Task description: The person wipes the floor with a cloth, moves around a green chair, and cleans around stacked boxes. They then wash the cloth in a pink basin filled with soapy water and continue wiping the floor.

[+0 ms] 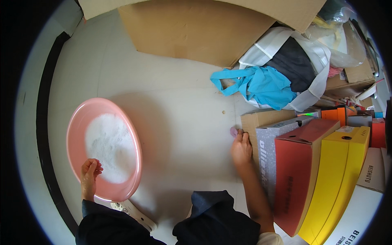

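Over the near-left rim of a pink plastic basin [138, 147] is my left hand [89, 174], its fingers curled in and nothing visible in them. Small wet flecks show on its wrist. White suds [111, 144] cover the water in the basin, which stands on the pale tiled floor. My right hand [242, 148] reaches down to the floor beside a plain brown cardboard box [249, 122]. Its fingertips are on a small mauve item [234, 132], soft-looking and partly hidden by the fingers; what it is exactly cannot be told.
Along the right stand shoe boxes: grey [266, 159], red [291, 177], yellow [333, 171] and white [346, 208]. A white bag [318, 88] holds dark cloth and a blue fabric bag [269, 85]. A large cardboard box [196, 30] stands ahead. A pale clog [141, 216] sits below the basin.
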### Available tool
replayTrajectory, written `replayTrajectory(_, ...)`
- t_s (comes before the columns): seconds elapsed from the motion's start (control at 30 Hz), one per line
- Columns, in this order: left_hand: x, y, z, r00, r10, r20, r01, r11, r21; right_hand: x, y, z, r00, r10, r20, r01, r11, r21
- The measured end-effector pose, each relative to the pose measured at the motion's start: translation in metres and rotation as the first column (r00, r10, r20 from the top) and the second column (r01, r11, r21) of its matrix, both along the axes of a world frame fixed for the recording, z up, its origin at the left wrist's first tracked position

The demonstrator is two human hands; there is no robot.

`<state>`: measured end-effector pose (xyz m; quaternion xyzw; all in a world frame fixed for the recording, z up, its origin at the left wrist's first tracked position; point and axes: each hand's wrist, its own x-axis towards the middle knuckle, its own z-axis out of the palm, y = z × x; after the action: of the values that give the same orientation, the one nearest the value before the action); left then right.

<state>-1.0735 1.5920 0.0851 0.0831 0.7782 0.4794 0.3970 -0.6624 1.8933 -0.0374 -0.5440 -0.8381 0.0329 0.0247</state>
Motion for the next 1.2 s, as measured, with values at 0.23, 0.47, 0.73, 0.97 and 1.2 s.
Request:
replayTrajectory(0.23, 0.0, -0.008, 0.003, 1.0, 0.006, 0.01, -0.006, 1.0, -0.017, 0.009, -0.023, -0.023, 0.997, -0.053, 0.063, 0.042, 0.985, 0.166)
replayTrajectory(0.47, 0.002, -0.002, -0.003, 0.999, -0.028, 0.024, 0.029, 0.999, -0.04, -0.046, 0.041, -0.017, 0.996, -0.091, -0.002, 0.09, 0.983, 0.161)
replayTrajectory(0.73, -0.001, 0.009, 0.008, 0.996, -0.084, 0.011, 0.084, 0.996, 0.031, -0.088, 0.019, -0.028, 0.942, 0.238, -0.236, -0.226, 0.971, 0.077)
replayTrajectory(0.97, -0.01, 0.0, 0.008, 0.999, -0.023, 0.027, 0.021, 0.999, 0.047, -0.086, 0.008, -0.031, 0.953, 0.168, -0.25, -0.128, 0.977, 0.171)
replayTrajectory(1.2, -0.007, 0.002, 0.012, 0.999, 0.011, 0.035, -0.012, 0.999, 0.034, -0.075, 0.018, -0.029, 0.971, 0.055, -0.234, -0.034, 0.995, 0.093)
